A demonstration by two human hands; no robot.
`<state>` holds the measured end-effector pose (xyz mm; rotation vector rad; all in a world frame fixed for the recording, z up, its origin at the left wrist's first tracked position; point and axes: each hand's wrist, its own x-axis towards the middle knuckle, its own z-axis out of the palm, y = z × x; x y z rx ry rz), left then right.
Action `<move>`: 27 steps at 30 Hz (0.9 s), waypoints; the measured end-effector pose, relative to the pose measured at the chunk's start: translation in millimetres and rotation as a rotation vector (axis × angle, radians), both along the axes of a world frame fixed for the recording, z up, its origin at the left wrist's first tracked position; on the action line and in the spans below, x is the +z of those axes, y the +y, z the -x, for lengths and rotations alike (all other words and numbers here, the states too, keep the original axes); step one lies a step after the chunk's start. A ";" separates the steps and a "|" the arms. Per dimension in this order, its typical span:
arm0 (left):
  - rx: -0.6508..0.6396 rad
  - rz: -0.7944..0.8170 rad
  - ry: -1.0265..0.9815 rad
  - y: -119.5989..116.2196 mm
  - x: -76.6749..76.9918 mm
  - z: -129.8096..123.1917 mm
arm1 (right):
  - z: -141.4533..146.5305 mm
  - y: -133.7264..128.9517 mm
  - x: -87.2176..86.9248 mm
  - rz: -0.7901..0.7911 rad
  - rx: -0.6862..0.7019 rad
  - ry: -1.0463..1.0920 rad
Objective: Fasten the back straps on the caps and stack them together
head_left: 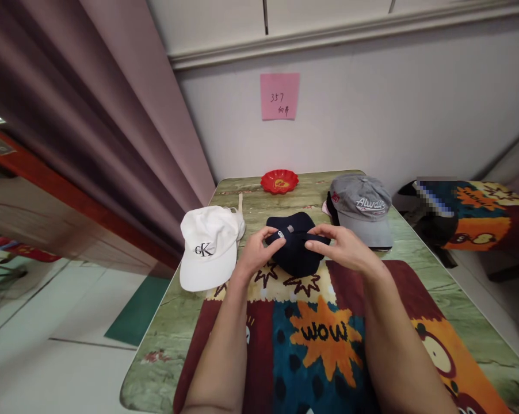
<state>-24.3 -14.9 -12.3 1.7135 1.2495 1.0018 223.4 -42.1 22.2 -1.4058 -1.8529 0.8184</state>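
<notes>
A dark navy cap (300,259) is between my two hands, over the far edge of the patterned mat. My left hand (259,250) pinches the left end of its back strap, beside a small buckle. The strap's right end is pinched between thumb and fingers of my right hand (339,247). To the left lies a white cap (210,244) with black "CK" lettering, its brim towards me. A grey cap (361,201) marked "Always" sits at the right, on top of other headwear that is mostly hidden.
The mat (259,356) covers the near part of a green, wood-patterned table (156,356). A red scalloped dish (279,181) stands at the far edge. Behind it, a pink note (279,96) is stuck to the wall. A curtain (156,144) hangs left; a mat-covered seat (479,213) is right.
</notes>
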 end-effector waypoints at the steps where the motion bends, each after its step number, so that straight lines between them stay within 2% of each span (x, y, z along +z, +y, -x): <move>1: 0.029 0.010 0.021 -0.5 2.1 -3.2 | 4.2 -0.8 1.5 -0.022 -0.077 -0.067; 3: 0.085 0.014 0.071 -1.0 5.0 -10.1 | 11.1 -2.1 3.5 -0.041 -0.179 -0.163; 6: 0.080 0.000 0.081 -3.0 8.0 -17.5 | 14.5 -3.3 4.5 -0.024 -0.187 -0.123; 11: 0.072 -0.038 -0.125 -10.1 14.8 -16.2 | 10.1 -3.9 4.8 -0.061 -0.254 0.344; 14: 0.067 -0.045 -0.217 -13.4 19.6 -15.7 | 12.7 -5.2 8.6 -0.033 -0.228 0.625; 16: 0.064 -0.043 -0.247 -15.1 22.3 -17.7 | 17.6 -6.0 11.3 0.005 -0.194 0.707; 22: 0.056 -0.038 -0.305 -17.5 22.8 -25.5 | 38.8 -3.6 6.0 0.156 -0.065 0.631; 27: 0.031 -0.133 -0.234 -19.1 22.6 -30.6 | 47.3 0.3 -8.6 0.140 -0.099 0.480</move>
